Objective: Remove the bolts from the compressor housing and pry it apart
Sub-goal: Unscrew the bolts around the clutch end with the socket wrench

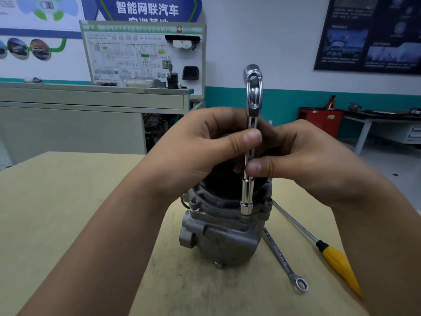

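A grey cast-metal compressor housing (218, 236) stands upright on the tan table (68, 213). A chrome socket driver (248, 179) stands vertically with its socket seated on a bolt at the housing's front flange; its looped top end rises above the hands. My left hand (200, 151) grips the driver's shaft from the left, thumb across the front. My right hand (303, 160) pinches the shaft lower down from the right. Another flange bolt (194, 201) shows at the housing's left side. The housing's dark top is mostly hidden behind my hands.
A combination wrench (284, 263) lies on the table right of the housing. Beside it lies a screwdriver (330, 254) with a yellow handle. Behind the table stand a grey cabinet (91, 115), a wiring display board (143, 55) and a red tool cart (319, 119).
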A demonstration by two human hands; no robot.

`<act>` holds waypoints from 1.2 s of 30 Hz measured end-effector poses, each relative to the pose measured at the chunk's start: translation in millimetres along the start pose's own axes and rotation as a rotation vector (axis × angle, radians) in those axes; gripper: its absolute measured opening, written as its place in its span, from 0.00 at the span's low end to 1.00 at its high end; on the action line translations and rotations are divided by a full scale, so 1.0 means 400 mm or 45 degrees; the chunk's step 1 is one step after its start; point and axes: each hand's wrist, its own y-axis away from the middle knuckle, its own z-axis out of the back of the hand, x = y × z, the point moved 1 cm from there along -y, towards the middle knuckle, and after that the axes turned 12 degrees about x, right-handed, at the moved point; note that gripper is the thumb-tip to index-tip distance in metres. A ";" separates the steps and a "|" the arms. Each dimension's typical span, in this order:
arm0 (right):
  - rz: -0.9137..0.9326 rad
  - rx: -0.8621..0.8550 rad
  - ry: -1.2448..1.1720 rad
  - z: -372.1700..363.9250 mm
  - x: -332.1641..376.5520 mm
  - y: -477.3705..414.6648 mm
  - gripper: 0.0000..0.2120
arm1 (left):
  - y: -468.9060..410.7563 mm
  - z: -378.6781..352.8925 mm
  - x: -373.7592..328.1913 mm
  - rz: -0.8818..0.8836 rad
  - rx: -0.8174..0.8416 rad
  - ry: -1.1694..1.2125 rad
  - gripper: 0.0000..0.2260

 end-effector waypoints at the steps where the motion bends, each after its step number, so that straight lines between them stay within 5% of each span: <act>1: 0.006 0.005 -0.007 0.000 0.000 0.000 0.11 | 0.000 0.000 0.001 -0.002 0.002 0.010 0.08; 12: -0.004 0.035 0.073 0.010 -0.004 0.005 0.06 | 0.000 0.003 0.003 -0.001 -0.003 0.040 0.05; 16: -0.044 0.039 0.117 0.011 0.000 0.008 0.15 | -0.002 -0.002 0.001 0.003 -0.020 0.028 0.06; 25: -0.052 -0.035 0.270 -0.008 0.012 -0.001 0.20 | -0.004 -0.010 -0.002 0.047 -0.098 0.009 0.13; 36: 0.006 0.028 0.146 0.004 -0.002 0.004 0.12 | -0.001 -0.007 -0.010 0.024 -0.013 -0.031 0.06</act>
